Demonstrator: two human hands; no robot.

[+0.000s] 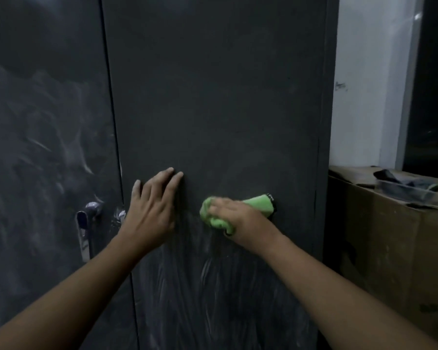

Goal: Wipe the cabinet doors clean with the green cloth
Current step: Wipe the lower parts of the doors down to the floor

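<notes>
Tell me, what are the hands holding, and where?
The right hand holds the green cloth by its bunched middle, against the door. The left hand lies flat, holding nothing.

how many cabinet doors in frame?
2. The left door fills the left side; the right door is centre, under the left hand, the right hand and the green cloth. More may sit beyond the frame.
</notes>
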